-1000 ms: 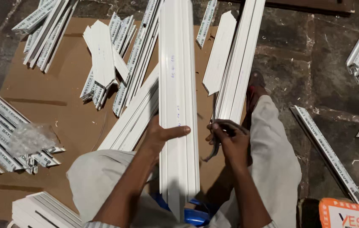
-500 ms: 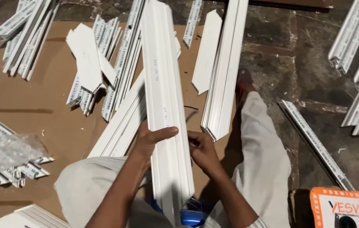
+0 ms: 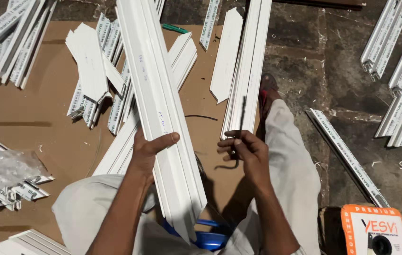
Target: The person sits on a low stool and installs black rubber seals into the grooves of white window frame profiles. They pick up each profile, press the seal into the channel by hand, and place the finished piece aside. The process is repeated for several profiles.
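Note:
My left hand [image 3: 148, 150] grips a long white plastic channel strip [image 3: 156, 94] from the left side, thumb across its top; the strip runs from my lap up past the top edge. My right hand [image 3: 246, 152] pinches a thin dark blade-like tool [image 3: 241, 123] that stands nearly upright, with a curved end hanging below the fingers. The tool is apart from the strip, to its right. Under the strip's near end a blue object [image 3: 209, 235] shows between my legs.
A brown cardboard sheet [image 3: 30, 108] covers the floor, with piles of white strips [image 3: 94, 75] on it and a bundle [image 3: 248, 71] beside my right leg. More strips [image 3: 401, 56] lie on the stone floor at right. An orange box [image 3: 375, 230] sits bottom right, a plastic bag [image 3: 4, 167] left.
My right hand has drawn away from the strip and raised the dark tool upright. The long strip has swung leftward at its far end, my left hand still on it.

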Demonstrator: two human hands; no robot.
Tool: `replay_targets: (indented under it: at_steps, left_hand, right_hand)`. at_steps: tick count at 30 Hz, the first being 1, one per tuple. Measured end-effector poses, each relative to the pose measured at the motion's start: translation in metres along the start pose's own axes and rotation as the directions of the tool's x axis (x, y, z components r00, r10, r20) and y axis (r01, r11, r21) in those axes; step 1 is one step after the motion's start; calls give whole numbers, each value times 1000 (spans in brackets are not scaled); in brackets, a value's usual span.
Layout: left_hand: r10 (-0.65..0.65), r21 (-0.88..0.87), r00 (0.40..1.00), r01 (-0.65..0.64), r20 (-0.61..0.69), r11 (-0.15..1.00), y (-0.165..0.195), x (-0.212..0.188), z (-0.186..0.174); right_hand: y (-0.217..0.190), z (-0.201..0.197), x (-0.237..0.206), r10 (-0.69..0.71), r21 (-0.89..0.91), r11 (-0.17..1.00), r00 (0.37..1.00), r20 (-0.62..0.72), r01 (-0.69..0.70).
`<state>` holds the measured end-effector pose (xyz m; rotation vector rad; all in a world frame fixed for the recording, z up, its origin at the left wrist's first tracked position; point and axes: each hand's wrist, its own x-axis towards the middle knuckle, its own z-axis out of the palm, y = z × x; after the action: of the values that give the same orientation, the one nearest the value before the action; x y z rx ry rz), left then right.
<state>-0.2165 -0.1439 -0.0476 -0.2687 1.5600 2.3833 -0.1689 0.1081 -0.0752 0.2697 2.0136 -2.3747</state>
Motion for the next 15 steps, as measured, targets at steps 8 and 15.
replay_targets:
  at_steps: [8,15]
  left_hand:
    - [85,39,991,-81,-99,996,4,0,-1]
    - [280,94,952,-269,-125,959,12,-3,-12]
  right_hand:
    - [-10,1,-21,23,127,991,997,69,-32]
    - [-14,-2,-34,94,97,989,985,146,-109]
